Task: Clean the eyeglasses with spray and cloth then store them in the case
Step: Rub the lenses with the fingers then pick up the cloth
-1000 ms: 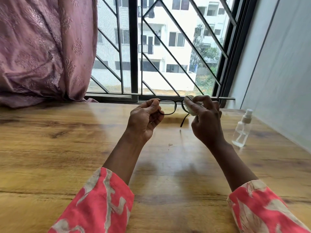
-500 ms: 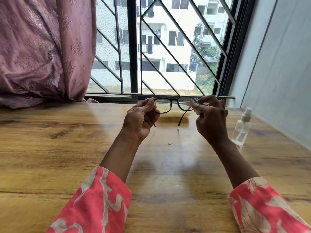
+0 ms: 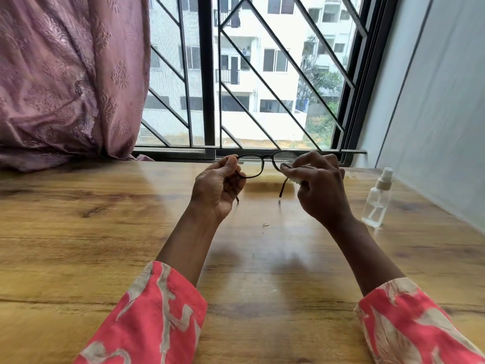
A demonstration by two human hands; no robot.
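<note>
Pinching the eyeglasses [image 3: 256,166] at one end, left hand [image 3: 219,187] raised; right hand [image 3: 319,189] pinches cloth [image 3: 291,172] on lens.

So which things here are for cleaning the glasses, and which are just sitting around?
For the job:
- eyeglasses, held by the left hand
- cloth, pinched in the right hand
- spray bottle

Just around:
- curtain
- small scrap on the table
- window grille

No case is in view.

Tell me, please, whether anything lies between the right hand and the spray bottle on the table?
Nothing visible does: only bare table separates the right hand from the spray bottle. That hand is occupied, though, pinching the cloth on the eyeglasses.
</note>
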